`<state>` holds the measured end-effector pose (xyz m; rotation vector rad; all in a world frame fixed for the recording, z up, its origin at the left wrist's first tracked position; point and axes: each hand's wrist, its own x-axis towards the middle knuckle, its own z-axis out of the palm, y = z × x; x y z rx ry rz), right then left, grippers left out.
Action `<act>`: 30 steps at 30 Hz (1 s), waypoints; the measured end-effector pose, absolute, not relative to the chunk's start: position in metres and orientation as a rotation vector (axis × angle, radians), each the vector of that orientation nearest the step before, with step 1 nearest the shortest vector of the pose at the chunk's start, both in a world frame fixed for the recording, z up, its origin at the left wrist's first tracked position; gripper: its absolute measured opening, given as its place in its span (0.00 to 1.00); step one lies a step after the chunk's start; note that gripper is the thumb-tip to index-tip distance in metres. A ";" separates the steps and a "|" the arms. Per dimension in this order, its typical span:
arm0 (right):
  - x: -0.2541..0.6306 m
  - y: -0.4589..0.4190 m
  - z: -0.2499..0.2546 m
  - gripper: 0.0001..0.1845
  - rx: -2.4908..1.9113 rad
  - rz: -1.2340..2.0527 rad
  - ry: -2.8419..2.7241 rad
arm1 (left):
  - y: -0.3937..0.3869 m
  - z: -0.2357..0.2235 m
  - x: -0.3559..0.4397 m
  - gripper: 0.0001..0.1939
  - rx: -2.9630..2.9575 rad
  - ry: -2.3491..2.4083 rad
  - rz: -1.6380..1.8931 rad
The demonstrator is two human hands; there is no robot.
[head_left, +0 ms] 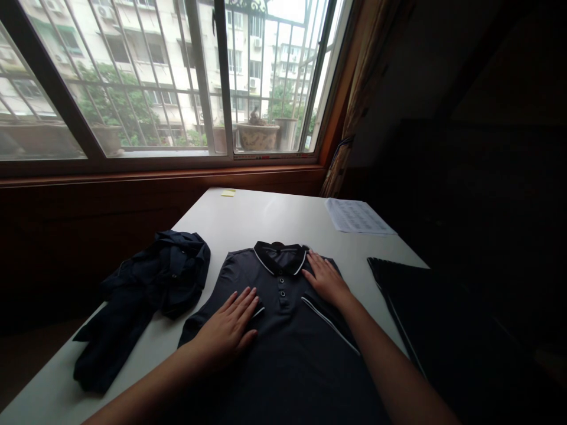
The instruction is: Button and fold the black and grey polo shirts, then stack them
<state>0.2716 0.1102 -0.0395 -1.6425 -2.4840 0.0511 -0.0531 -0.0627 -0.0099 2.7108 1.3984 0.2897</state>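
A dark grey polo shirt [283,348] with white piping on collar and sleeves lies face up on the white table [266,218], its sleeves folded in over the front. My left hand [228,327] rests flat on the shirt's left chest, fingers stretched out and together. My right hand [325,277] lies flat on the right shoulder beside the collar, fingers extended. Neither hand holds anything.
A crumpled dark navy garment [146,295] lies at the table's left edge. A printed sheet [357,216] is at the back right, a yellow note [228,192] at the far edge, a dark flat object [420,307] on the right. A barred window [177,77] is behind.
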 end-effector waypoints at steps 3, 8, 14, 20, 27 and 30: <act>0.272 0.110 -0.040 0.38 -1.634 0.047 -2.482 | -0.074 -0.009 -0.053 0.35 2.705 1.379 0.333; 0.272 0.109 -0.039 0.38 -1.639 0.047 -2.483 | -0.086 -0.011 -0.055 0.33 2.713 1.400 0.380; 0.271 0.109 -0.038 0.37 -1.641 0.052 -2.479 | -0.099 -0.011 -0.069 0.32 2.740 1.436 0.376; 0.274 0.110 -0.036 0.34 -1.533 0.083 -2.393 | -0.123 -0.010 -0.094 0.33 2.748 1.445 0.303; 0.249 0.087 0.017 0.19 -1.429 0.059 -2.059 | -0.143 -0.011 -0.105 0.30 2.846 1.393 0.436; 0.214 0.061 0.037 0.14 -1.303 0.340 -2.233 | -0.146 -0.012 -0.110 0.29 2.792 1.504 0.599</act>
